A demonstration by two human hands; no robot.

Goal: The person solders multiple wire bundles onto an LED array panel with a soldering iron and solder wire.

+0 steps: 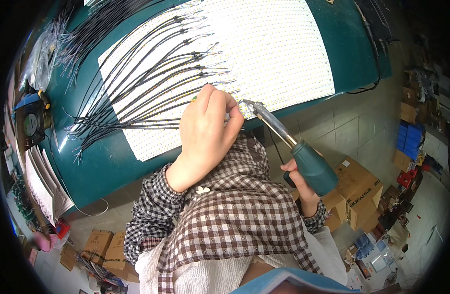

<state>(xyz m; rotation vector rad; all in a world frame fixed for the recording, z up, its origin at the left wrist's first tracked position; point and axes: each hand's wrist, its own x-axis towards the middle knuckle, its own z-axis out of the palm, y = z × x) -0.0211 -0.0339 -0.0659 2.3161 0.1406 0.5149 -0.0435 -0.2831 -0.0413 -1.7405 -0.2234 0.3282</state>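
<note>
We see a white panel [284, 49] dotted with rows of small yellow squares, lying across the middle of the green worktop [100, 179] and reaching to its near edge; black cables [100, 123] fan over the panel's left part, their thin, bared wires ending near the panel's middle, while their other ends gather toward the worktop's left edge; our left hand [205, 127] is over the panel's near edge, fingers bent and drawn in narrow, but we cannot tell what, if anything, they pinch; our right hand [306, 188], beyond the worktop's near edge, is wrapped around the green handle of a soldering iron [314, 169]; its metal shaft slants up and left, with the tip at the panel's near edge, just beside the left fingertips; we cannot tell whether the tip touches anything; toward the worktop's far left corner we find a second bundle of black cables [97, 29], with a clear plastic bag [39, 59] beside it; white sheets [46, 183] are stacked by the near left corner.
</note>
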